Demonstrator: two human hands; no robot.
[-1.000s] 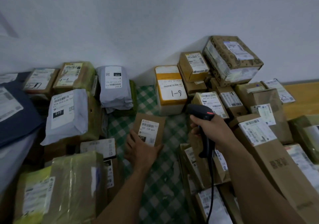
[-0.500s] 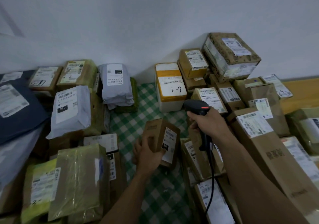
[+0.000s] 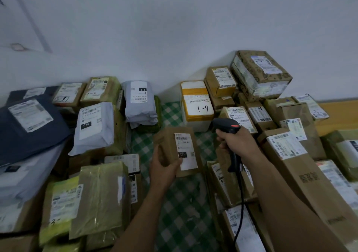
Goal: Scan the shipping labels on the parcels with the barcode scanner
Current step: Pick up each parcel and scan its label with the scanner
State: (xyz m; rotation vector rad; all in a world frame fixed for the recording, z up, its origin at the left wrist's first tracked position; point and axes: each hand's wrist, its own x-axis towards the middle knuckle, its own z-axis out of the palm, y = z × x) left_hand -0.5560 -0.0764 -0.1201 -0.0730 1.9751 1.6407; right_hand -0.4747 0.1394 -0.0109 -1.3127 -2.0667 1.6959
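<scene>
My left hand (image 3: 164, 168) grips a small brown cardboard parcel (image 3: 170, 145) from below, lifted above the green checked cloth. Its white shipping label (image 3: 185, 151), marked 231, faces up toward me. My right hand (image 3: 236, 141) holds a black barcode scanner (image 3: 225, 125) by the handle, to the right of the parcel. The scanner's head with an orange mark points left and away, just above and right of the label. Its black cable (image 3: 240, 203) hangs down beside my right forearm.
Labelled parcels crowd both sides: grey mailers (image 3: 96, 125) and olive-taped boxes (image 3: 100, 197) on the left, brown cartons (image 3: 296, 166) and a white-and-yellow box marked 1-6 (image 3: 195, 104) on the right. A strip of green checked cloth (image 3: 182, 213) runs between them. A white wall stands behind.
My left hand picked the small parcel up off the cloth, turned it and now holds it higher with the label facing up. The scanner hand stayed near the same spot.
</scene>
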